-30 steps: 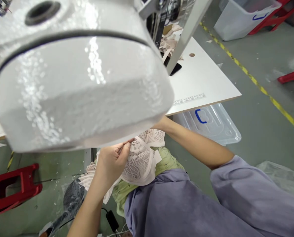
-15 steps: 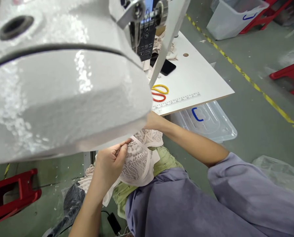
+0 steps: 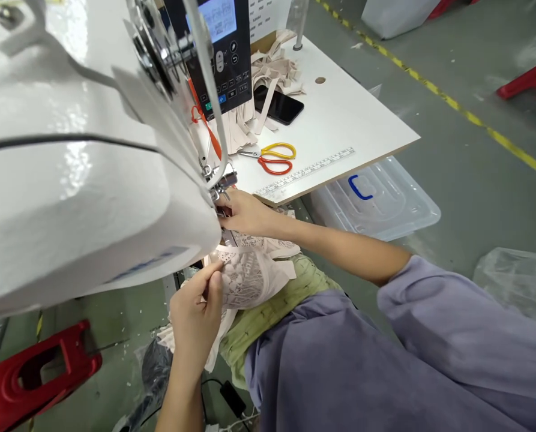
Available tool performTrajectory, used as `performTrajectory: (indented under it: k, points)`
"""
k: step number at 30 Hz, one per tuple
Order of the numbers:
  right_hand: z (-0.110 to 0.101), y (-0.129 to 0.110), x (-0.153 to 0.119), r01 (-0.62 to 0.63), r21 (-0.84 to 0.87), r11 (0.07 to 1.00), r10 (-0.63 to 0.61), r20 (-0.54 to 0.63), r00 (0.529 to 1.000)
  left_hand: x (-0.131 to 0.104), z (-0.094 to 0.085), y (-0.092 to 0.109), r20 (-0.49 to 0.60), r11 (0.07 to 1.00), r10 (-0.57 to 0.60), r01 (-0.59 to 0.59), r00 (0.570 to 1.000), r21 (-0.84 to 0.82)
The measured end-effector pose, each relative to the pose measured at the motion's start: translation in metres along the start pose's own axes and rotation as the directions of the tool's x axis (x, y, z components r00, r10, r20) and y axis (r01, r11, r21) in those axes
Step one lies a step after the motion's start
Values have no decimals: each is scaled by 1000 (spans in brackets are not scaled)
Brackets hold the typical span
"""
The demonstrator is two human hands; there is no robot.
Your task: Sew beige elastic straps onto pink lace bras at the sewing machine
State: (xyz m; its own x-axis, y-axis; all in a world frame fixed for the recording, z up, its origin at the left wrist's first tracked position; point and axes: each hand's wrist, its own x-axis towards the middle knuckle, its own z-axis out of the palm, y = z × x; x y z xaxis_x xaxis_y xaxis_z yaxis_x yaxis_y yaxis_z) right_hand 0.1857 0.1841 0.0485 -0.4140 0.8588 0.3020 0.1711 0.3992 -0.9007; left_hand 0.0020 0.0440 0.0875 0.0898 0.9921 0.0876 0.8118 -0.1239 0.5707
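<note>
- Lace garment (image 3: 245, 281): one, pale pink, over the lap on one green cloth (image 3: 268, 306), beside the front end of one white sewing machine (image 3: 87, 216).
- Left hand (image 3: 196, 312): one, pinching the lace edge between thumb and fingers.
- Right hand (image 3: 248, 213): one, at the needle area; fingertips partly hidden, cannot tell whether it grips.
- Desk (image 3: 362, 123): one phone (image 3: 289, 110), one ruler (image 3: 317, 170), one pair of scissors (image 3: 260, 155) with two loops, yellow and red.
- Lidded clear box (image 3: 389, 207): one, below desk level, one blue handle (image 3: 356, 191).
</note>
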Motion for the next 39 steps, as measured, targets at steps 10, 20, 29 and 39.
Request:
performTrajectory:
  k: [10,20,29,39]
  points:
    - [2,-5,-5,-23,28,999,24,-24,999,-3,7,3,-52,998,65,-65,997,3]
    - [-1,-6,-6,-12,20,1000,12,-2,1000,-4,12,0,-27,997,75,-74,997,34]
    - [1,0,-8,37,-3,999,-37,-55,998,-17,28,-11,-288,986,109,-66,951,156]
    - [13,1,-13,4,-27,1000,-7,-123,992,-17,55,21,-225,904,291,-190,930,384]
